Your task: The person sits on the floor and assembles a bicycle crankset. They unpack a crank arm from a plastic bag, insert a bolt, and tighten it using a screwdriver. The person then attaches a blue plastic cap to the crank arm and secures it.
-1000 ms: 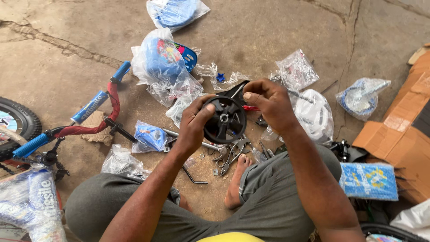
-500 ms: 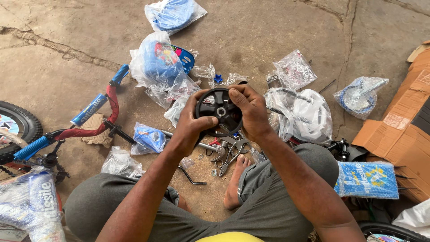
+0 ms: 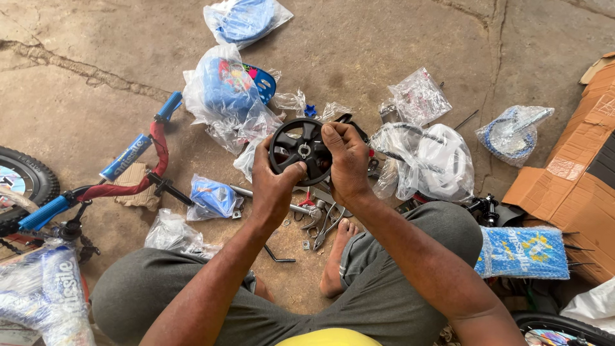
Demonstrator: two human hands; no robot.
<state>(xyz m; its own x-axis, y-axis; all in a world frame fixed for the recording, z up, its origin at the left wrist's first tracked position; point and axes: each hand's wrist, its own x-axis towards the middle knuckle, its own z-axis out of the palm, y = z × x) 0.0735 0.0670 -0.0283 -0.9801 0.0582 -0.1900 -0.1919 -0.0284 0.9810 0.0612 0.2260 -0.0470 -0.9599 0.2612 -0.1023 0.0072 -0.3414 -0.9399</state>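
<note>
Head view, looking down at a person seated cross-legged on a cracked concrete floor [image 3: 397, 38]. Containers: a clear plastic bag [image 3: 221, 90] above the hands encloses blue moulded parts with a coloured panel; a second bag [image 3: 243, 19] at the top edge holds another blue part; a small bag [image 3: 211, 197] left of the hands holds a blue item; a bag [image 3: 432, 160] to the right wraps a white part and a dark ring; a bag [image 3: 512, 131] farther right contains a coiled blue-and-white piece; an open cardboard box [image 3: 576, 186] lies at the right edge, contents not visible. The small black wheel [image 3: 300, 150] is raised above the floor, in front of the knees, its flat face turned up toward the camera and its axle running roughly along the line of sight; being round, it has no long axis in the plane seen. It is matt black plastic with spokes and a pale metal hub at the centre. Left hand [image 3: 274, 186]: its grip is closed around the lower-left rim. Right hand [image 3: 347, 160]: its grip is closed over the right rim, fingers curled across the face. Pliers and spanners [image 3: 320, 214] lie on the floor beneath the hands.
</note>
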